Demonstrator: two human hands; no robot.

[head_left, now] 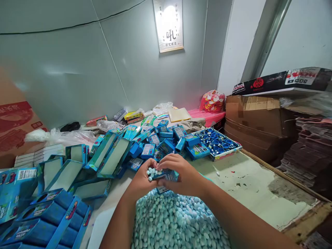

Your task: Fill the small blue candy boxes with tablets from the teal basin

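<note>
My left hand [141,181] is cupped and holds several pale blue candy pieces [152,172] in its palm. My right hand [178,173] grips a small blue box [166,177] pressed against the left palm, over a big heap of the same pale blue candy pieces [176,221] in front of me. Whether the small box is open is hidden by my fingers.
Empty blue display cartons [109,157] lie tipped to the left. Small blue boxes [166,141] are piled behind my hands, beside a tray of blue round lids [218,141]. Brown cardboard boxes [256,121] and stacked flat card [308,152] stand right. The worn tabletop [249,186] shows at right.
</note>
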